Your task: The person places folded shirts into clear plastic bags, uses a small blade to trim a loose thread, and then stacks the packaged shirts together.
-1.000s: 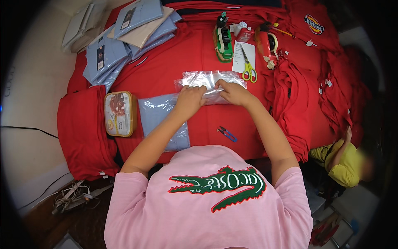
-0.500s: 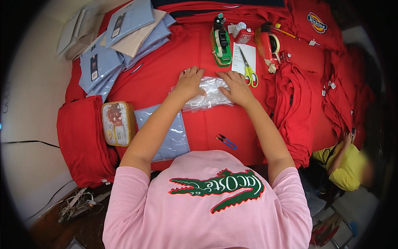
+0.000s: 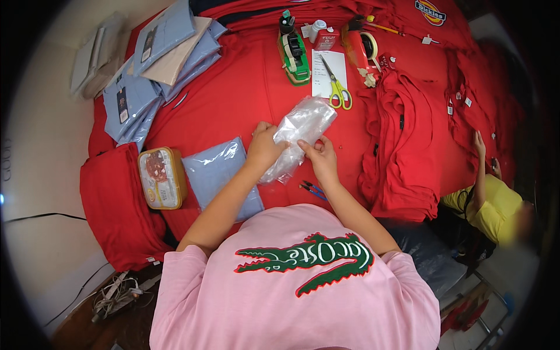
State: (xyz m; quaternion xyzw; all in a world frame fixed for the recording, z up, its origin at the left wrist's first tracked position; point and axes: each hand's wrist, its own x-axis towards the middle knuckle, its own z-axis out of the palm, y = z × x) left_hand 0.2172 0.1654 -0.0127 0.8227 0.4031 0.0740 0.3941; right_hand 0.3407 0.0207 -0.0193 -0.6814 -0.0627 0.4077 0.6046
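A crumpled clear plastic bag slants between my two hands, above the red cloth. My left hand is closed on its left edge. My right hand pinches the right edge between thumb and fingers. Left of my left forearm lies a folded light-blue garment in a clear bag. Blue thread snips rest just below my right hand, partly covered by my forearm. Yellow-green scissors lie beyond the bag, on a sheet of paper.
A plastic tub stands beside a stack of red garments. Bagged blue garments are piled far left. A green tape dispenser and a red one stand at the back. Folded red garments lie right; a person in yellow sits beyond.
The plastic bag, flat under both hands before, is now lifted and turned to a slant. My flattened hands have drawn nearer to me and closed on its edges.
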